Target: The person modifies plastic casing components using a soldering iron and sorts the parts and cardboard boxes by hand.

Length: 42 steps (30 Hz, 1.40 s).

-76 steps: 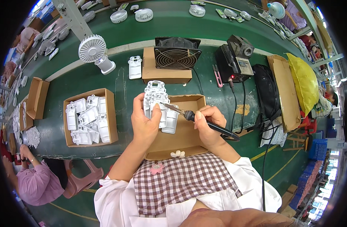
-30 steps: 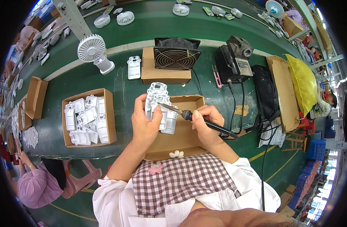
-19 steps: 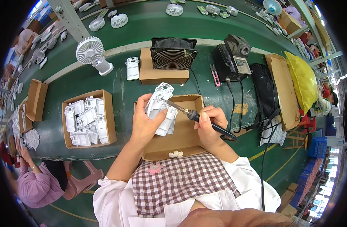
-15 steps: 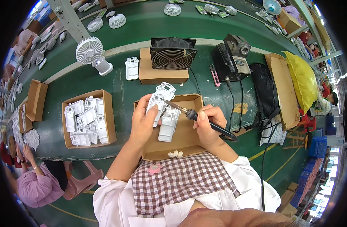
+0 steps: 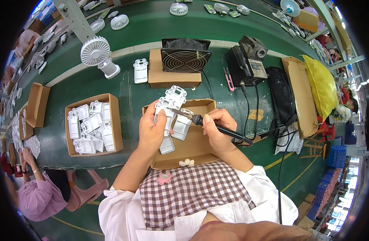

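Observation:
My left hand [image 5: 151, 130] grips a white plastic housing [image 5: 175, 94] above an open cardboard box [image 5: 200, 154]. A soldering iron [image 5: 236, 135] lies in the closed fingers of my right hand [image 5: 220, 131]. Its tip points left and meets, or nearly meets, the held housing; exact contact is too small to tell. Below the hands, another white housing [image 5: 181, 127] and the end of one more [image 5: 167, 145] show in or over the box. My left fingers partly hide how these pieces overlap.
Left stands a cardboard box [image 5: 119, 134] of several white housings. Behind are a small white fan [image 5: 96, 52], a lone housing [image 5: 140, 71], a black fan [image 5: 185, 60] on a carton, pink-handled tweezers [image 5: 229, 79] and a black soldering station [image 5: 249, 64]. A person [image 5: 42, 193] sits at left.
The soldering iron's tip has shifted slightly left and down across the held housing. A lower white piece now shows beneath my left hand, and the one beside it sits more tilted. Conveyor fans have slid left.

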Available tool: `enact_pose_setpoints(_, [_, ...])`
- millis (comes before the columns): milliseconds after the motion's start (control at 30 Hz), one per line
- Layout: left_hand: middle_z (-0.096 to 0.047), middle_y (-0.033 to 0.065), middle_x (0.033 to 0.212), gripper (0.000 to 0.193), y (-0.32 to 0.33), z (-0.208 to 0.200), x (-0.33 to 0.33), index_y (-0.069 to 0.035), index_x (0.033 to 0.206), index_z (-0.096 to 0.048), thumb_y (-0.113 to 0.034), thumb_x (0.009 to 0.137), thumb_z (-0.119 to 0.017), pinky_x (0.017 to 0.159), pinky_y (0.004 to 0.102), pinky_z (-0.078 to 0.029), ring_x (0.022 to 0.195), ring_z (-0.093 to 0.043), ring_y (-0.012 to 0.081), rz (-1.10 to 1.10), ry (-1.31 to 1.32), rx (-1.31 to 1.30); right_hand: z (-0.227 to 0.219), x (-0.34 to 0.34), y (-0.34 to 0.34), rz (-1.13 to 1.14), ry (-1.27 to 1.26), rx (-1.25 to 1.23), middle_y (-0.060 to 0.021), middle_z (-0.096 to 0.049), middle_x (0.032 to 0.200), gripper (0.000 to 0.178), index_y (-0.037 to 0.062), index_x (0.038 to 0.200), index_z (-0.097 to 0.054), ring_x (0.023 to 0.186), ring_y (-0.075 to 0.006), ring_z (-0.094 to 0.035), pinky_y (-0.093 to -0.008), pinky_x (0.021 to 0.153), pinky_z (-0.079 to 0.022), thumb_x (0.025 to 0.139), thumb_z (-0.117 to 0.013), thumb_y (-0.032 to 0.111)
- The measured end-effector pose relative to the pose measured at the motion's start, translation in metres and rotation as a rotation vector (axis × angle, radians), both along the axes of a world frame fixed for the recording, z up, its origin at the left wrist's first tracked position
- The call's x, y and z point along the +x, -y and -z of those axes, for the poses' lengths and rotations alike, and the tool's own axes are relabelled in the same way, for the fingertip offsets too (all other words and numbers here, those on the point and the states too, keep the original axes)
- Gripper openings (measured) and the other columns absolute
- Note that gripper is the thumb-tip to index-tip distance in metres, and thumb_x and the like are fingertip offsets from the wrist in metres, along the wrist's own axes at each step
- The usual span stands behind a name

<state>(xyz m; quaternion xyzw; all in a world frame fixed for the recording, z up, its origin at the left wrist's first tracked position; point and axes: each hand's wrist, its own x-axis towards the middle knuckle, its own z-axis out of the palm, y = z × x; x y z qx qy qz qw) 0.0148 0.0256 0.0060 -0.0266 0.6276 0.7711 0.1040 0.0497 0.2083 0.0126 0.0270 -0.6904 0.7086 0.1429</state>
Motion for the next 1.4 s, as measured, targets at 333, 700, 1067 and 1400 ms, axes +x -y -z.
enact_pose_setpoints(333, [-0.055, 0.0069, 0.099, 0.032, -0.0004, -0.0043, 0.0016, 0.002, 0.122, -0.048, -0.011, 0.093, -0.043, 0.049, 0.0218, -0.051, 0.070, -0.056, 0.0085, -0.017, -0.003, -0.049, 0.0021, -0.0017, -0.0019, -0.033, -0.038, 0.100, -0.0058, -0.056, 0.067, 0.012, 0.0014, 0.077, -0.050, 0.050, -0.0056, -0.049, -0.0183, 0.046, -0.039, 0.086, -0.058, 0.001])
enact_pose_setpoints(700, [-0.060, 0.0073, 0.090, 0.030, -0.0017, -0.0051, -0.0007, 0.005, 0.120, -0.047, -0.008, 0.094, -0.043, 0.048, 0.0239, -0.047, 0.057, -0.054, 0.0085, -0.046, 0.004, -0.040, 0.0018, -0.0031, -0.0023, -0.044, -0.034, 0.132, -0.0056, -0.056, 0.067, 0.012, 0.0016, 0.077, -0.050, 0.051, -0.0058, -0.049, -0.0192, 0.047, -0.039, 0.085, -0.058, 0.002])
enact_pose_setpoints(1067, [-0.059, 0.0043, 0.084, 0.025, -0.0019, -0.0077, 0.0014, 0.003, 0.116, -0.050, -0.010, 0.096, -0.044, 0.047, 0.0230, -0.045, 0.059, -0.052, 0.0067, -0.025, 0.000, -0.018, -0.0051, 0.0024, -0.0009, -0.010, 0.004, -0.012, -0.0039, -0.055, 0.068, 0.012, 0.0009, 0.079, -0.050, 0.057, -0.0055, -0.049, -0.0208, 0.050, -0.039, 0.085, -0.060, 0.002])
enact_pose_setpoints(1400, [-0.058, 0.0026, 0.081, 0.024, 0.0003, -0.0044, 0.0009, -0.001, 0.114, -0.054, -0.013, 0.095, -0.045, 0.046, 0.0222, -0.046, 0.060, -0.053, 0.0059, 0.039, 0.035, -0.080, -0.0034, 0.0011, -0.0019, -0.025, -0.002, 0.059, -0.0040, -0.056, 0.069, 0.012, 0.0009, 0.079, -0.051, 0.058, -0.0051, -0.049, -0.0209, 0.050, -0.039, 0.085, -0.061, 0.003])
